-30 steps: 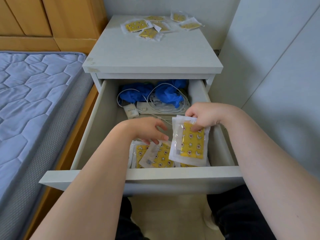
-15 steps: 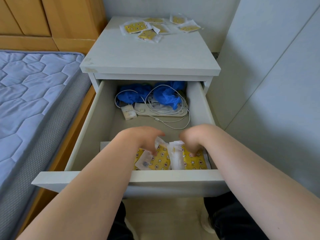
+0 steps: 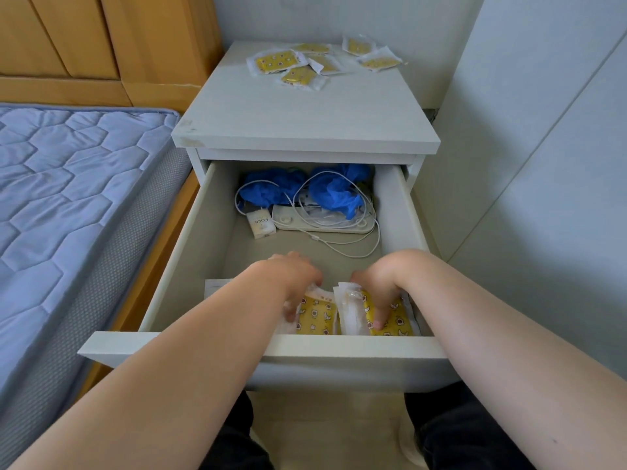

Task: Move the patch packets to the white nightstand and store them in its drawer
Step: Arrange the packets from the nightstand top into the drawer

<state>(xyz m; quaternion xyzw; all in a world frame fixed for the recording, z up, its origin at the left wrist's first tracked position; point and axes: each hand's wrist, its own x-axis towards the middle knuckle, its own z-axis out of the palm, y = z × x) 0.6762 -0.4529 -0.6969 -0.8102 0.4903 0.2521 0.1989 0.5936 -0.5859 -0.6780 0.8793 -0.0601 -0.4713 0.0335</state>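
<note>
The task looks partly done: some patch packets already lie in the open drawer (image 3: 190, 252) of the white nightstand (image 3: 305, 130), while a scatter of about six more packets (image 3: 305, 64) waits on the far part of its top. Inside, at the front edge, two yellow packets show side by side, the left packet (image 3: 314, 317) and the right packet (image 3: 393, 322), with further clear wrappers bunched between and under them; the exact count cannot be told. The left hand (image 3: 288, 276) curls down with its fingers on the left packet, and the right hand (image 3: 380, 279) presses its fingertips (image 3: 377, 323) onto the right one; whether either pinches a packet or only flattens it cannot be told. At the back of the drawer sit crumpled blue gloves (image 3: 332, 191), a coiled white cable (image 3: 339, 228), a flat white device (image 3: 322, 223) and a small white box (image 3: 260, 223). What seems left is carrying the packets from the top into the drawer and pushing it closed.
</note>
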